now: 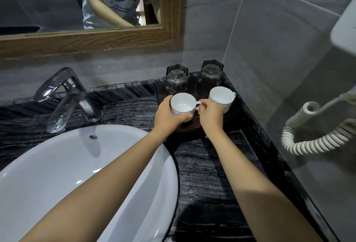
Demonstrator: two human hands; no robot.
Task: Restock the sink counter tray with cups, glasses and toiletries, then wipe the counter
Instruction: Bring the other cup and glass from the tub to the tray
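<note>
A dark tray (159, 91) lies in the back right corner of the black marble counter (208, 174). Two hexagonal glasses (176, 79) (210, 76) stand upside down at the tray's back. In front of them are two white cups. My left hand (169, 115) wraps around the body of the left cup (183, 105), over the tray's front part. My right hand (211, 115) pinches that cup's handle. The right cup (221, 96) stands just behind my right hand, handle pointing right.
A white basin (57, 174) fills the lower left, with a chrome tap (63, 95) behind it. A wood-framed mirror (169, 20) hangs above. A wall hair dryer with a coiled cord (316, 141) is on the right tiled wall.
</note>
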